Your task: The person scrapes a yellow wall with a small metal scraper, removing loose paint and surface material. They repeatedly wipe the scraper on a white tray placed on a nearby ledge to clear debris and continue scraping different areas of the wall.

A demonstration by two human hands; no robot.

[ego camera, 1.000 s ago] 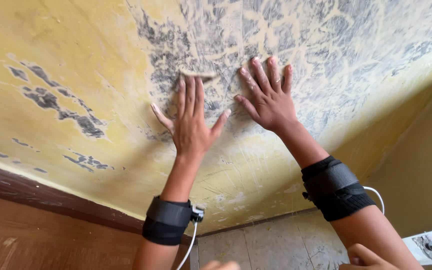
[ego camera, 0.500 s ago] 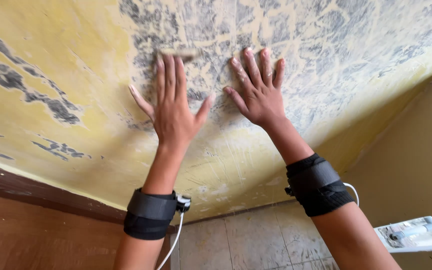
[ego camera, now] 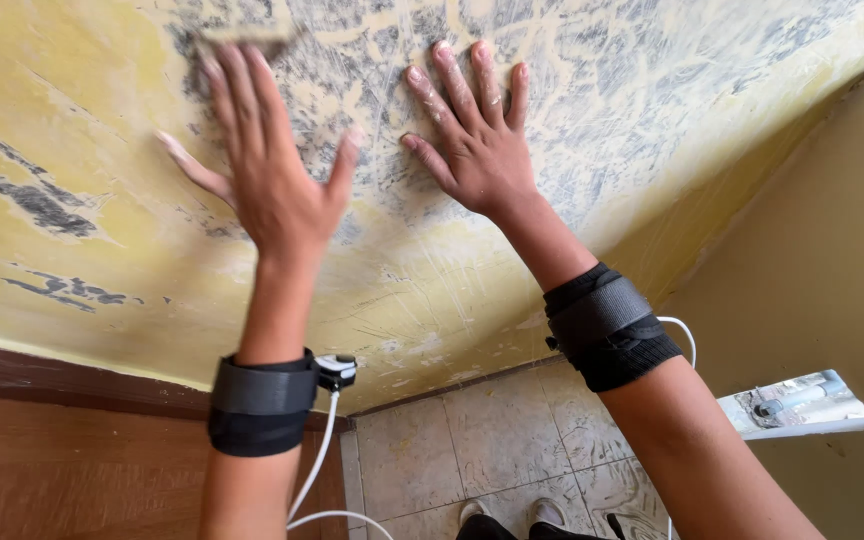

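My left hand (ego camera: 267,175) is flat against a yellow wall (ego camera: 72,120), its fingertips pressing a small tan piece of sandpaper (ego camera: 247,38) onto the paint. The hand looks slightly blurred. My right hand (ego camera: 472,135) rests flat on the wall to the right, fingers spread, holding nothing. The paint around both hands is scratched, with grey patches (ego camera: 652,90) showing through. Each wrist wears a black band, and a white cable (ego camera: 317,455) hangs from the left one.
Brown wood panelling (ego camera: 62,450) runs below the wall at the lower left. A plain yellow side wall (ego camera: 832,260) meets it in a corner at the right. Below are a tiled floor (ego camera: 472,440), my shoes (ego camera: 512,512) and a white ledge (ego camera: 802,405).
My left hand has slid the sandpaper up and to the left, away from my right hand. My right hand has stayed flat on the wall. Both hands now look nearer.
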